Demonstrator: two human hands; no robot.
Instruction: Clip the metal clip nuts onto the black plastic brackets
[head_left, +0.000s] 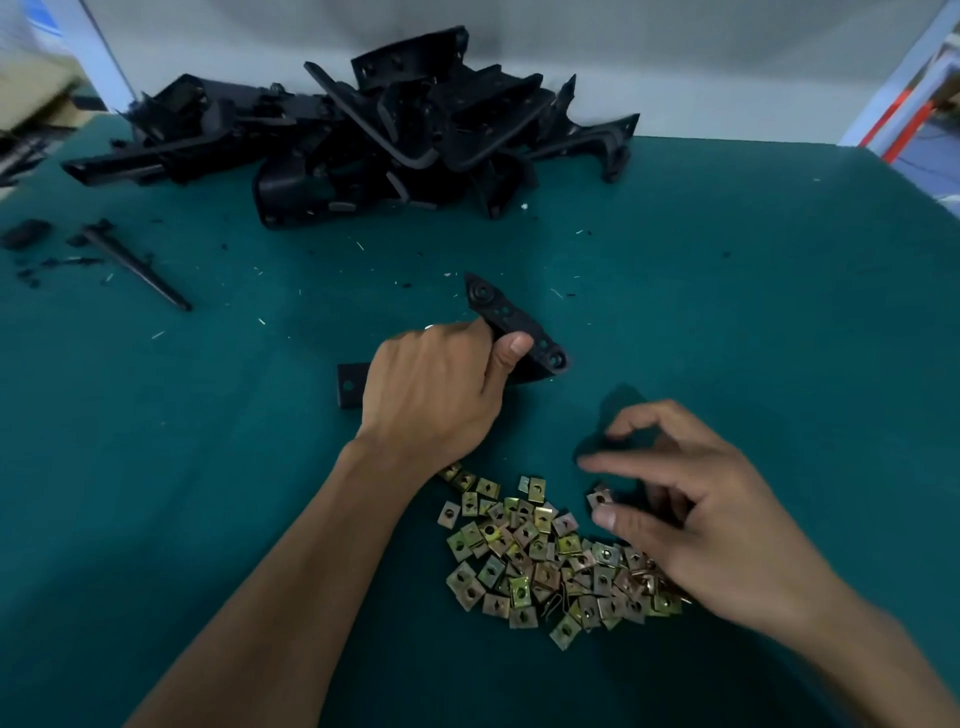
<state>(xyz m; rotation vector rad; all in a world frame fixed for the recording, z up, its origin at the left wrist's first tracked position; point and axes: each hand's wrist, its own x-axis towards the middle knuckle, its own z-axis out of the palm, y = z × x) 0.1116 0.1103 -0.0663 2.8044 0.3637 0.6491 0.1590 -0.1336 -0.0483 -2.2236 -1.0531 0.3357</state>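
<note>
My left hand (436, 389) grips a black plastic bracket (506, 312) at mid-table, thumb on its top face; one bracket end sticks out to the left of the hand. A heap of yellowish metal clip nuts (540, 556) lies in front of me. My right hand (691, 514) hovers over the heap's right side and pinches one clip nut (601, 500) between thumb and curled fingers, index finger stretched out above it.
A large pile of black brackets (374, 135) lies at the back of the green table (208, 493). A thin black plastic strip (140, 270) and small scraps lie at the far left. Plastic shavings dot the mat.
</note>
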